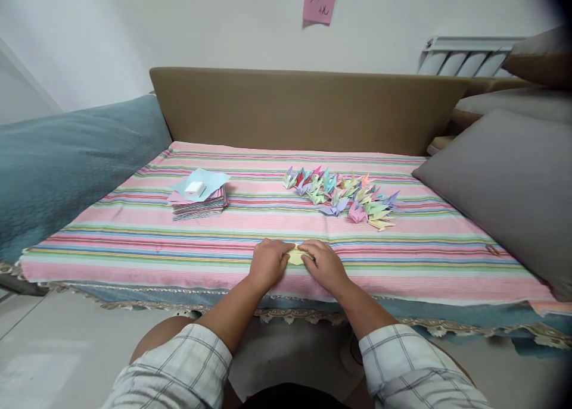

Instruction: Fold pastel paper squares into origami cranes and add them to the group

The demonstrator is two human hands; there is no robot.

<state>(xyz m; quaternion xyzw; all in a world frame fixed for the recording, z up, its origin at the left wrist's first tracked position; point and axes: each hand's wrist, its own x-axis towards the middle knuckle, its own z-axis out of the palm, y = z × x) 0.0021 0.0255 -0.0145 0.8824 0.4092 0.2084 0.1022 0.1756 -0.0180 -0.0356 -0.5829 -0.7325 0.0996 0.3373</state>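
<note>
A small piece of pale yellow folded paper (295,258) lies on the striped cloth close in front of me. My left hand (269,261) is closed on its left side, thumb and fingertips pressed to the paper. From the other side my right hand (325,265) pinches the right part in the same way. The fingers hide both ends of the paper, so its full shape does not show. Beyond my hands, to the right, sits a cluster of folded paper cranes (330,186) in many colours.
At the left stands a stack of coloured paper sheets (199,209) with a small white box (195,189) on top. A striped cloth (134,242) covers the seat. A grey cushion (504,189) leans at the right. A small brown object (493,250) lies near it.
</note>
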